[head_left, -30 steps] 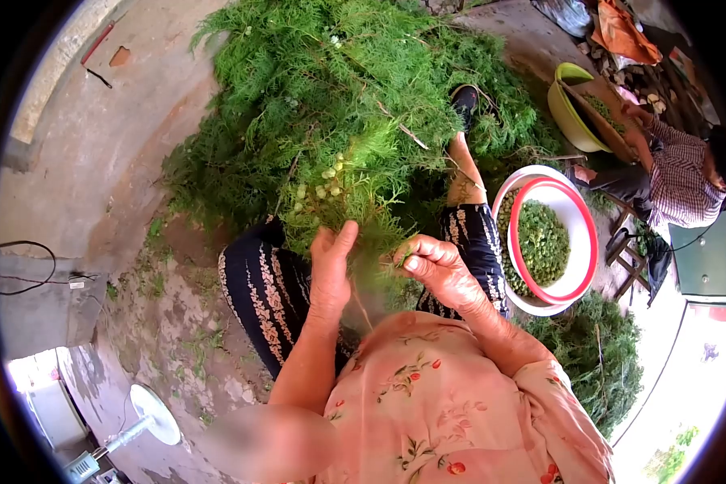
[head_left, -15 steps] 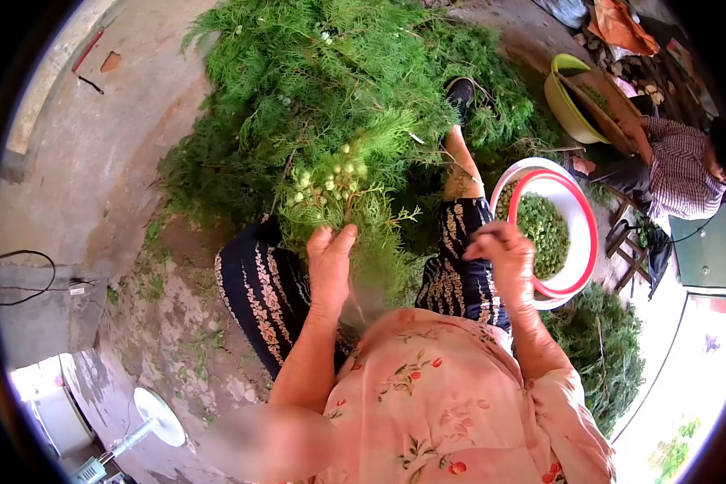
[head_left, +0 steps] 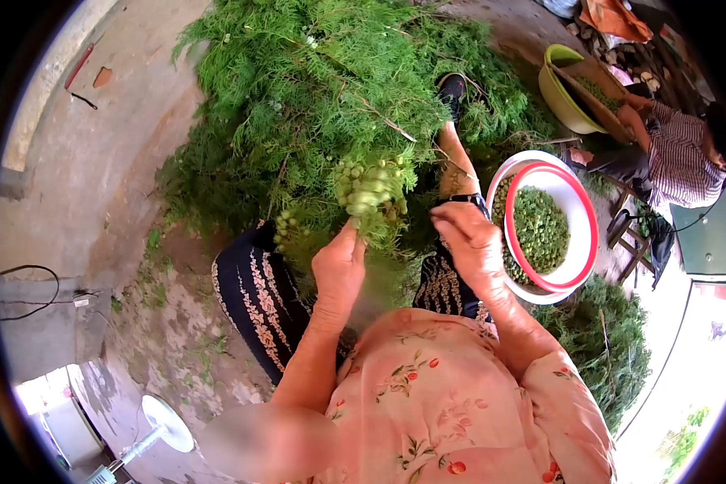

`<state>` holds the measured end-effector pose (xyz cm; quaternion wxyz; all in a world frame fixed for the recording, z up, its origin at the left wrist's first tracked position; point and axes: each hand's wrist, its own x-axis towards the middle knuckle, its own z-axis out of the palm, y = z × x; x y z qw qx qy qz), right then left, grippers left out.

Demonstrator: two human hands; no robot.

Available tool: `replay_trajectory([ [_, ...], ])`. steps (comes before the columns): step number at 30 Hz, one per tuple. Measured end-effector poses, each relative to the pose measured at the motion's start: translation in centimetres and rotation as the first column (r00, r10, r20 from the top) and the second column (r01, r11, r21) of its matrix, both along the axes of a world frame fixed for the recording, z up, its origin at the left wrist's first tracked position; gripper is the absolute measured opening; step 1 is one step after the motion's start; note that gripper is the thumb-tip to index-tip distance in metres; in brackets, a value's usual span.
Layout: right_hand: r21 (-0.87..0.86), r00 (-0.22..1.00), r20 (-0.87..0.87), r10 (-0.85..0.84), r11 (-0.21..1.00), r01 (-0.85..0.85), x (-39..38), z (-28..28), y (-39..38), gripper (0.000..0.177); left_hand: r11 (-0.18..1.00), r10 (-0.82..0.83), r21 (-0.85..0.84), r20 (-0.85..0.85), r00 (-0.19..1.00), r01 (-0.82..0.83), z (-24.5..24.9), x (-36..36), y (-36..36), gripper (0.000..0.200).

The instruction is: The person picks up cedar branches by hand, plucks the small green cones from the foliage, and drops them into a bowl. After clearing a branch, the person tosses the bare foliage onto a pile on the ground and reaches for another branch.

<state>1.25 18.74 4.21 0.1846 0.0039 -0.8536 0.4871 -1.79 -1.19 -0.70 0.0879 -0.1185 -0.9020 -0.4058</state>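
Note:
My left hand [head_left: 338,268] is closed around the stem of a leafy evergreen sprig [head_left: 369,191], held upright over my lap. Clusters of round pale-green cones sit on the sprig, a little blurred. To the right, above my knee, is my right hand [head_left: 469,244], its fingers curled together and apart from the sprig. Whether those fingers contain anything is hidden. A white basin with a red rim [head_left: 594,222] stands beside my right leg, with many small green cones [head_left: 542,230] in it.
A big heap of evergreen branches [head_left: 298,105] lies in front of me, with more branches [head_left: 601,347] at right. A co-worker [head_left: 686,157] sits at the far right by a yellow-green tub [head_left: 563,93]. A white fan [head_left: 165,423] stands at lower left.
My right hand has moved left, away from the basin and closer to the sprig. My left hand has shifted slightly right, and the cone clusters have swung rightward.

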Motion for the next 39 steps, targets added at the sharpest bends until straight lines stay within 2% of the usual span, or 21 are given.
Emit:
replay_trajectory([
  [1,-0.04,1.0,0.004,0.024,0.999,-0.023,-0.4,0.4,-0.9,0.015,0.989,-0.06,-0.14,-0.142,0.988,0.04,0.1,-0.1,-0.2,0.029],
  [2,-0.079,0.999,0.007,0.047,0.996,-0.047,-0.7,0.6,-1.2,0.014,0.973,-0.1,-0.221,-0.153,0.983,0.064,0.3,-0.2,-0.3,0.03],
  [5,-0.325,0.988,0.152,-0.012,0.944,0.061,-0.9,-1.1,-0.7,0.013,0.893,-0.22,-0.435,-0.19,0.957,0.119,1.0,-0.5,-0.6,0.035],
  [8,-0.426,0.97,0.241,-0.025,0.895,0.129,-0.6,-1.8,0.2,0.013,0.797,-0.34,-0.567,-0.139,0.93,0.207,2.1,-1.0,-1.3,0.034],
  [9,-0.338,0.966,0.258,0.005,0.937,0.086,-0.4,-1.7,0.4,0.014,0.757,-0.372,-0.616,-0.132,0.919,0.218,2.4,-1.2,-1.5,0.032],
  [13,-0.329,0.988,0.147,0.05,0.944,0.001,-1.0,-1.5,-0.6,0.013,0.696,-0.444,-0.655,-0.07,0.893,0.295,4.6,-2.1,-2.0,0.03],
  [16,-0.339,0.994,0.088,0.071,0.94,-0.037,-1.7,-1.2,-1.3,0.015,0.714,-0.411,-0.659,-0.122,0.904,0.235,6.1,-2.5,-1.9,0.038],
  [17,-0.335,0.995,0.056,0.086,0.94,-0.062,-1.8,-1.0,-1.5,0.017,0.688,-0.395,-0.678,-0.052,0.917,0.258,7.0,-2.5,-1.6,0.036],
  [18,-0.33,0.995,0.025,0.098,0.94,-0.085,-1.9,-0.8,-1.6,0.02,0.682,-0.408,-0.687,-0.074,0.91,0.249,7.4,-2.4,-1.4,0.036],
  [20,-0.169,0.987,-0.069,0.142,0.974,-0.152,-2.2,-0.5,-1.3,0.022,0.671,-0.437,-0.703,-0.119,0.892,0.235,8.0,-2.1,-0.8,0.034],
  [22,-0.179,0.983,0.003,0.181,0.968,-0.178,-2.0,0.1,-1.0,0.029,0.674,-0.457,-0.701,-0.149,0.877,0.232,8.1,-1.9,0.0,0.031],
  [24,-0.332,0.943,0.161,0.29,0.916,-0.225,-2.1,0.5,-0.3,0.034,0.657,-0.477,-0.711,-0.133,0.869,0.251,8.7,-1.7,1.0,0.03],
  [25,-0.35,0.94,0.199,0.277,0.916,-0.196,-2.1,0.4,0.0,0.039,0.67,-0.492,-0.7,-0.169,0.854,0.248,8.5,-1.8,1.4,0.03],
  [26,-0.344,0.942,0.208,0.262,0.921,-0.181,-2.0,0.7,0.3,0.038,0.654,-0.502,-0.713,-0.16,0.85,0.253,8.6,-2.0,1.8,0.029],
  [28,-0.342,0.966,0.11,0.233,0.922,-0.183,-2.2,0.5,0.5,0.037,0.618,-0.528,-0.74,-0.139,0.838,0.266,8.9,-2.3,2.6,0.028],
  [30,-0.32,0.964,0.178,0.199,0.938,-0.135,-1.9,1.8,0.1,0.032,0.58,-0.594,-0.766,-0.166,0.787,0.277,8.9,-2.8,2.5,0.018],
  [33,-0.157,0.976,-0.065,0.21,0.963,-0.217,-1.9,1.7,-1.0,0.029,0.54,-0.544,-0.816,-0.151,0.825,0.207,7.9,-3.4,1.5,0.014],
  [34,-0.131,0.965,-0.177,0.195,0.967,-0.219,-2.2,1.1,-1.5,0.025,0.597,-0.507,-0.77,-0.146,0.849,0.224,9.4,-3.0,1.6,0.015],
  [35,-0.077,0.953,-0.185,0.241,0.963,-0.259,-3.2,0.3,-1.6,0.025,0.604,-0.504,-0.763,-0.143,0.852,0.229,10.3,-3.2,1.6,0.016],
  [38,-0.149,0.968,0.076,0.239,0.963,-0.226,-4.3,3.3,-1.5,0.02,0.607,-0.505,-0.769,-0.182,0.843,0.198,11.9,-4.0,1.2,0.018],
  [39,-0.148,0.971,0.045,0.235,0.963,-0.226,-4.9,3.9,-1.8,0.019,0.624,-0.516,-0.767,-0.258,0.817,0.151,12.1,-4.3,1.0,0.018],
])
